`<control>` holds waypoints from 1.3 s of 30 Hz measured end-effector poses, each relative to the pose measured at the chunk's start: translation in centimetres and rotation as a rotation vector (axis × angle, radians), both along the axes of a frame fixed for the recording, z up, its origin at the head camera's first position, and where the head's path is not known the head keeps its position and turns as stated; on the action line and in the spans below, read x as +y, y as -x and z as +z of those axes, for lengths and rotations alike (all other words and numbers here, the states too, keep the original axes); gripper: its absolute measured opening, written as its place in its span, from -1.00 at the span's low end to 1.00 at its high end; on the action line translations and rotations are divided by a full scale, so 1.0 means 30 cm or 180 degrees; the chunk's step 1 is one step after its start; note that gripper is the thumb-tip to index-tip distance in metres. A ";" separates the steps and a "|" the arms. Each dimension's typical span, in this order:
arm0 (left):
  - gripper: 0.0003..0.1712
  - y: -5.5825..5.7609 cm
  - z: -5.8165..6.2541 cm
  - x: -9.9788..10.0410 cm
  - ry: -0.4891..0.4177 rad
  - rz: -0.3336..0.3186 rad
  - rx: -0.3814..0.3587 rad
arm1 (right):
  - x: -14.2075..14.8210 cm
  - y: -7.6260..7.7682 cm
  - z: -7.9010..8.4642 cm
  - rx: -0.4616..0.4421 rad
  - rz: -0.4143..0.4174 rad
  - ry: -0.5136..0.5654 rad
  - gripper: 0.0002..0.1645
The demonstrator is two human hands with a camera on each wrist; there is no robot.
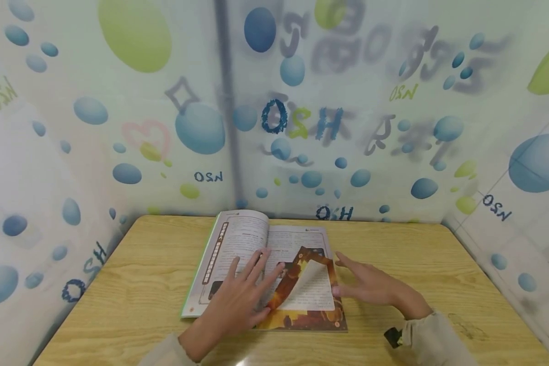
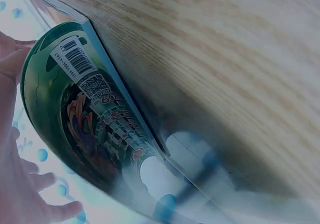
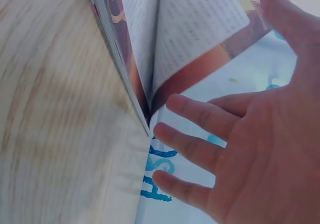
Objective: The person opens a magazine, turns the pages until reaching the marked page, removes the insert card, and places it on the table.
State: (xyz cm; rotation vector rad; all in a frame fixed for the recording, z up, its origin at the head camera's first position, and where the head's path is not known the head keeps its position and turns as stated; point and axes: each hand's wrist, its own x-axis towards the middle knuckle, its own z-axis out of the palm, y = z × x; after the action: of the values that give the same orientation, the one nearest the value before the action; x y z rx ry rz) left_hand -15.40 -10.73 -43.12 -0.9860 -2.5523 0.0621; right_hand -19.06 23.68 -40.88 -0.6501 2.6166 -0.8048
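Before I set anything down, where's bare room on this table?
Two patches: one between the open magazine and the left edge of the table; one beyond the right hand, toward the patterned backdrop. The middle is crowded: the left hand is over the magazine, the right beside it.

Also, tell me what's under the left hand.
Under the left hand is the open book, its printed pages showing around the hand; whatever is printed beneath the palm is covered.
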 end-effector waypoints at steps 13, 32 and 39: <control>-0.42 0.003 -0.013 0.013 0.0275 -0.0411 0.0290 | -0.030 0.004 -0.057 0.0355 0.0411 -0.0279 0.12; -0.58 0.000 -0.003 0.023 0.0555 -0.0349 0.0349 | -0.034 -0.011 -0.084 0.0183 0.0628 -0.0397 0.30; -0.52 0.001 0.007 0.027 0.0462 -0.0264 0.0462 | -0.035 -0.011 -0.079 0.0150 0.0612 -0.0385 0.28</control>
State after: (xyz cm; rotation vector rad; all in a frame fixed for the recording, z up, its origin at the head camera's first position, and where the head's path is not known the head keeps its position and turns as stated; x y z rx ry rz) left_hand -15.43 -9.92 -42.91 -1.0980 -2.3991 0.2886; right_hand -18.73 22.64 -43.24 -0.8787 2.5704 -0.5760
